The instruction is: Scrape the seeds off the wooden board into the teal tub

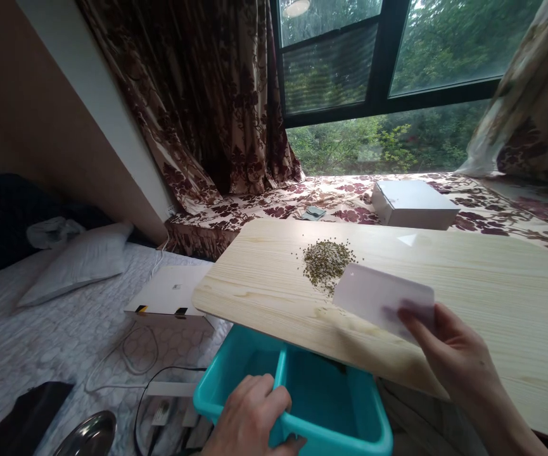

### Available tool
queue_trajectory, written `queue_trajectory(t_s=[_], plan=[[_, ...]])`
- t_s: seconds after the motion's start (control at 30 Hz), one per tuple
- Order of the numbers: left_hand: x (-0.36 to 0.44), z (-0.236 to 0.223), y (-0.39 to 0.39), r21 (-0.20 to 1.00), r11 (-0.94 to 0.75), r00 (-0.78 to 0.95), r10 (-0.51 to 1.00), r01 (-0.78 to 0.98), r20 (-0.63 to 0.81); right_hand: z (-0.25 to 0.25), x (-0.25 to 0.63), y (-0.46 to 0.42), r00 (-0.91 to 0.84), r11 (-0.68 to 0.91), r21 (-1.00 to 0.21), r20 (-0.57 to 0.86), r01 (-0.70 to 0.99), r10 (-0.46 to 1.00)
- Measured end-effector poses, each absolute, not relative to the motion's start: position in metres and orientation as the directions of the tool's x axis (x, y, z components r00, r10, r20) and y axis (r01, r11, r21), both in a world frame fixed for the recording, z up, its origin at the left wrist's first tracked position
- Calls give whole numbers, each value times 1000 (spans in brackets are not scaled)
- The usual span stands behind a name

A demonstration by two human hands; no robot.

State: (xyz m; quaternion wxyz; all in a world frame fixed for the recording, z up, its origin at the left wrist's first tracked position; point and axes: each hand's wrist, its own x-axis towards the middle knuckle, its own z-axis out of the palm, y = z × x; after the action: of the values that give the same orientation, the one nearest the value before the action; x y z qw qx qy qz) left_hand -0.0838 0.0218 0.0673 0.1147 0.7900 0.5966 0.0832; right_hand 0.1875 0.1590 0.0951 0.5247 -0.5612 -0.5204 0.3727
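So this is a bedroom-looking corner with a dark-framed window (449, 50) facing leafy trees, and heavy curtains (248, 95) in a maroon floral print hanging in deep folds. The ledge (340, 187) underneath wears a similar floral cloth, with a flat-topped white box (416, 196) sitting on it.

In front is a bench (487, 285) with a smooth, pale wood-grain top and rounded corners. A loose pile of grains (328, 259) is on it, tiny greenish-brown roundish bits, with a few strays scattered around the edges. The right hand (458, 348) pinches a thin scraper (378, 294), a cloudy, see-through plastic rectangle, thumb on top. Its far end is right by the near right side of the pile; can't tell if it's actually touching any grains.

The left hand (254, 411) has its fingers curled over the near rim of a glossy teal plastic bin (344, 432), right where the divider (280, 367) meets it. The bin is rounded at the corners, split into two compartments, and its far side is tucked under the bench edge.

Off to the left there's a bed (7, 354) with a quilted pebble-pattern cover, a soft pale pillow (83, 263) and a shiny metal dish (95, 434).
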Motion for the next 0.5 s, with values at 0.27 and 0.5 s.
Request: queue_trajectory(t_s=[0.27,0.5], plan=[[-68,60,30,144,-420,405,906,896,125,80,188,170,171,160,-932,224,324,959],[-71,52,32,146,-447,418,888,883,193,90,187,179,162,178,-899,260,400,952]])
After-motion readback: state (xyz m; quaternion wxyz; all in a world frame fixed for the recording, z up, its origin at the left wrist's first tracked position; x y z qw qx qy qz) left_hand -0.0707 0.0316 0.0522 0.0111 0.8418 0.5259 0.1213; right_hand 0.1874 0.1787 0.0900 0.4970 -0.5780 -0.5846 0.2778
